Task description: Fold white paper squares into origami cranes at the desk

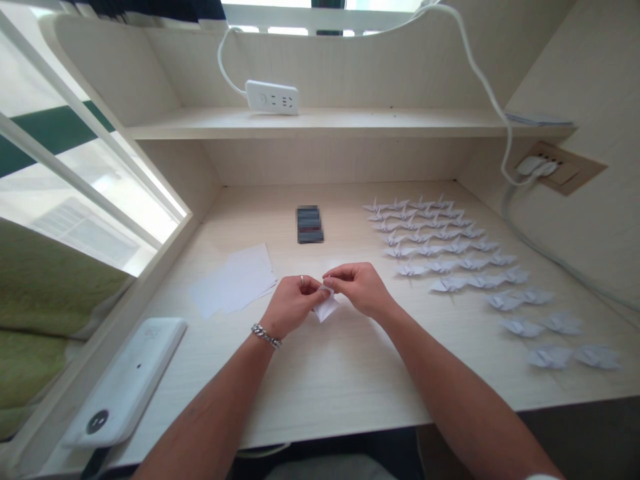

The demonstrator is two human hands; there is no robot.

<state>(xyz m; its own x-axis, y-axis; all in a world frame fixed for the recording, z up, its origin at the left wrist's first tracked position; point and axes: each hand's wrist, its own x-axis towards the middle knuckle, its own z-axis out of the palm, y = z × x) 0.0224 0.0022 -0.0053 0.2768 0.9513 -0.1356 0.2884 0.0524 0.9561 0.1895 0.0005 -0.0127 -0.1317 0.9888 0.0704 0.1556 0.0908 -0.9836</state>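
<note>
A small folded piece of white paper (pixel 326 309) is held between my two hands over the middle of the desk. My left hand (pixel 295 300), with a ring and a chain bracelet, grips its left side, the thumb pressed on the paper. The thumb and forefinger of my right hand (pixel 361 287) pinch its upper edge. Fingers cover part of the folds. To the left lie several loose white paper sheets (pixel 237 277), overlapping. On the right stand rows of folded white paper cranes (pixel 433 248).
A dark, blurred rectangular object (pixel 310 225) lies beyond my hands. The white device (pixel 127 380) rests at the desk's left front. A power strip (pixel 271 98) sits on the shelf (pixel 350 120). Its white cable runs to the wall socket (pixel 560 167) at right.
</note>
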